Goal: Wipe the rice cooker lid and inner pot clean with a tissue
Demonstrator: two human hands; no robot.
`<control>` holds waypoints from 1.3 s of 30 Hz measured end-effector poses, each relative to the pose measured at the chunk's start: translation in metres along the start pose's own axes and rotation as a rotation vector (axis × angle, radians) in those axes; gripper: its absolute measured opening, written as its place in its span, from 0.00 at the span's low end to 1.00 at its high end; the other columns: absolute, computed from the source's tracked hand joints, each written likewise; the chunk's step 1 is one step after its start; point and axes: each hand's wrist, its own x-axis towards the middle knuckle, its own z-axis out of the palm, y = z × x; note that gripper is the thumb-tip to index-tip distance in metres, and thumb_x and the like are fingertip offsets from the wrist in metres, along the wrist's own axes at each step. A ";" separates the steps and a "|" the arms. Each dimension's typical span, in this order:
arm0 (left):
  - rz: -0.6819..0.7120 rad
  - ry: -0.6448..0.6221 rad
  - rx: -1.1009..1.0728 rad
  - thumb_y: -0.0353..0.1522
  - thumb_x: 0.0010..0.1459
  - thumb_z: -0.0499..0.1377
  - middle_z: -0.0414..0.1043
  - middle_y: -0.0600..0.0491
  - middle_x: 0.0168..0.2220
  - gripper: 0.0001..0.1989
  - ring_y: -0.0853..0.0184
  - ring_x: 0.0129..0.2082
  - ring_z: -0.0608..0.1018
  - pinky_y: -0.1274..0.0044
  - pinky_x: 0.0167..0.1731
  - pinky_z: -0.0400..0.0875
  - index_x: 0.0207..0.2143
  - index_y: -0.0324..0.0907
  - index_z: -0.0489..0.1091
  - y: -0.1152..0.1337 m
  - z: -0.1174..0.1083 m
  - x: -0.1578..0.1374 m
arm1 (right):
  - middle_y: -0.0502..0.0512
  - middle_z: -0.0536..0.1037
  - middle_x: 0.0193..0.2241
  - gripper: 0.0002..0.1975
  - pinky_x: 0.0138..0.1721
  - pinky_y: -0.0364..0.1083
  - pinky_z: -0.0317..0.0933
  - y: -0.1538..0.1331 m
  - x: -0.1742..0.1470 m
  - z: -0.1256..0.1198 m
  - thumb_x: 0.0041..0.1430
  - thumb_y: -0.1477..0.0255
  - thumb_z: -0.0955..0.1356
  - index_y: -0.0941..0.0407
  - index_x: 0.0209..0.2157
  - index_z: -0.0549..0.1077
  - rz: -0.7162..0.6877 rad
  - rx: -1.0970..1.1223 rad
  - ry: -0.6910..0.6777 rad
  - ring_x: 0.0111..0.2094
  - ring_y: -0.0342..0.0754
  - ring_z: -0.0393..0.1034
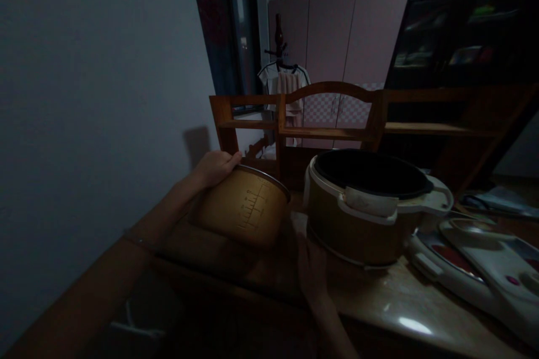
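Note:
My left hand (217,168) grips the rim of a golden inner pot (240,207) with level markings on its side. The pot is tilted on the desk, its mouth facing up and away, so its inside is hidden. Between the pot and the cooker, my right hand (311,263) holds a small pale cloth (299,222) at its fingertips, close to the pot's side; in the dim light its material is unclear. To the right stands a lidless cooker body (353,235) with a dark interior and white handles.
A white cooker lid (475,269) with a red panel lies right of the cooker. The glossy desk top (404,297) ends at its front edge near me. A wooden shelf rail (332,133) runs along the back, and a wall (105,95) rises on the left.

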 end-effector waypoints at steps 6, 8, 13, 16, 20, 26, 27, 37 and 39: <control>-0.058 0.017 -0.153 0.50 0.67 0.36 0.78 0.45 0.25 0.38 0.62 0.30 0.80 0.75 0.31 0.64 0.22 0.42 0.76 0.010 -0.010 -0.005 | 0.59 0.72 0.58 0.22 0.59 0.55 0.63 -0.045 0.015 -0.003 0.70 0.74 0.57 0.54 0.62 0.65 -0.041 0.141 -0.082 0.61 0.54 0.65; -0.067 0.018 -0.198 0.52 0.66 0.36 0.77 0.47 0.23 0.38 0.63 0.28 0.79 0.76 0.30 0.63 0.21 0.42 0.75 0.012 -0.012 -0.007 | 0.58 0.65 0.64 0.26 0.64 0.59 0.56 -0.060 0.022 0.000 0.69 0.77 0.57 0.54 0.66 0.58 -0.185 0.145 -0.161 0.67 0.55 0.54; -0.128 0.020 -0.201 0.55 0.64 0.37 0.76 0.49 0.22 0.38 0.64 0.27 0.78 0.77 0.27 0.62 0.20 0.43 0.74 -0.002 -0.011 -0.013 | 0.57 0.61 0.66 0.28 0.66 0.62 0.53 -0.078 0.032 0.016 0.67 0.78 0.58 0.57 0.67 0.56 -0.307 0.084 -0.215 0.69 0.56 0.46; -0.094 0.010 -0.174 0.53 0.65 0.37 0.76 0.49 0.23 0.37 0.64 0.27 0.77 0.77 0.27 0.62 0.24 0.43 0.76 -0.015 -0.012 -0.018 | 0.58 0.61 0.65 0.28 0.66 0.61 0.54 -0.081 0.035 0.023 0.66 0.78 0.59 0.59 0.67 0.56 -0.341 0.047 -0.215 0.69 0.55 0.48; 0.054 -0.004 -0.156 0.49 0.67 0.37 0.79 0.49 0.30 0.34 0.64 0.30 0.78 0.77 0.30 0.63 0.34 0.44 0.79 -0.009 -0.022 -0.023 | 0.60 0.60 0.66 0.28 0.66 0.60 0.54 -0.093 0.038 0.028 0.65 0.78 0.59 0.60 0.66 0.58 -0.360 0.012 -0.208 0.69 0.56 0.48; -0.001 -0.034 0.004 0.52 0.66 0.36 0.80 0.45 0.32 0.37 0.59 0.34 0.80 0.74 0.32 0.63 0.31 0.42 0.79 0.039 -0.037 -0.024 | 0.63 0.61 0.65 0.26 0.66 0.59 0.54 -0.118 0.034 0.040 0.64 0.77 0.61 0.62 0.63 0.62 -0.338 -0.021 -0.187 0.69 0.57 0.47; -0.023 -0.046 0.036 0.52 0.66 0.35 0.79 0.44 0.31 0.38 0.59 0.34 0.80 0.74 0.32 0.63 0.30 0.41 0.79 0.044 -0.036 -0.023 | 0.62 0.61 0.65 0.26 0.66 0.59 0.55 -0.121 0.033 0.042 0.64 0.76 0.61 0.62 0.63 0.63 -0.337 -0.023 -0.187 0.69 0.56 0.47; -0.004 -0.036 0.090 0.50 0.67 0.32 0.79 0.41 0.29 0.42 0.56 0.33 0.80 0.70 0.32 0.64 0.25 0.40 0.79 0.046 -0.026 -0.019 | 0.59 0.65 0.64 0.29 0.63 0.59 0.59 -0.101 0.036 0.020 0.62 0.79 0.59 0.59 0.65 0.59 -0.356 0.132 -0.131 0.67 0.55 0.54; 0.023 -0.040 0.090 0.49 0.67 0.32 0.79 0.40 0.29 0.41 0.55 0.34 0.80 0.70 0.32 0.64 0.27 0.39 0.80 0.047 -0.026 -0.017 | 0.59 0.65 0.64 0.28 0.64 0.60 0.58 -0.097 0.046 0.013 0.63 0.79 0.59 0.58 0.65 0.60 -0.333 0.122 -0.107 0.67 0.56 0.53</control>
